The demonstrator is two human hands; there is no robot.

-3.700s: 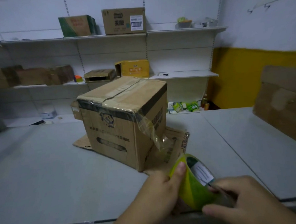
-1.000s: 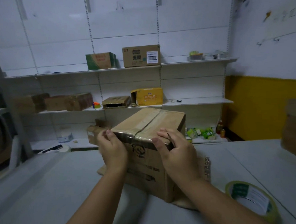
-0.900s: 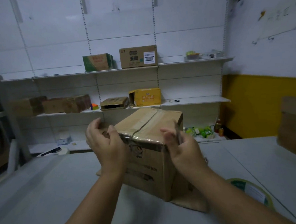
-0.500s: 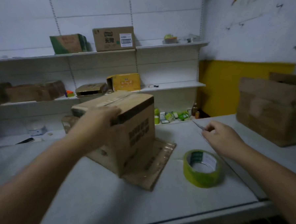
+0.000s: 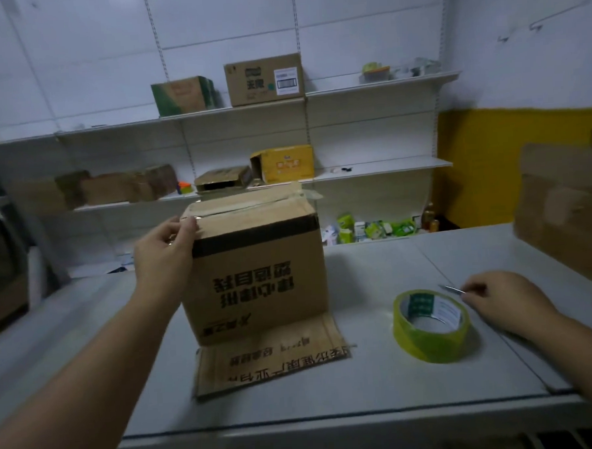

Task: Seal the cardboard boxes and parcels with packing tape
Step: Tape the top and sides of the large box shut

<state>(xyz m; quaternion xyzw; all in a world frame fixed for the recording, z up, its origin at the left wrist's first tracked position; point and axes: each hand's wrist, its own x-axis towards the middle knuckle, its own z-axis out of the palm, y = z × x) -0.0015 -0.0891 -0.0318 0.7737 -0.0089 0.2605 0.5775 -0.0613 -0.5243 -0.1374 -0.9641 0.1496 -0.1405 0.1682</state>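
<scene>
A brown cardboard box [image 5: 259, 271] with upside-down black print stands on a flat cardboard sheet [image 5: 271, 359] at the table's middle. Clear tape runs over its top seam and edges. My left hand [image 5: 165, 248] grips the box's upper left corner, thumb on the top edge. To the right, a roll of yellow-green packing tape [image 5: 430, 323] lies flat on the table. Just right of the roll, my right hand [image 5: 504, 299] rests on the table, fingers pinched on a small thin blade [image 5: 450, 289] that points towards the roll.
A large brown carton [image 5: 568, 210] stands at the table's right edge. Wall shelves behind hold several boxes, among them a yellow one [image 5: 284, 163] and a labelled brown one [image 5: 264, 79]. Small green packets [image 5: 373, 227] lie on the lowest shelf. The grey table [image 5: 382, 391] ends near me.
Both hands pressed tape along the box's top edge a second ago. The box has since been turned so its printed side faces me. My right hand has left it and moved beside the roll.
</scene>
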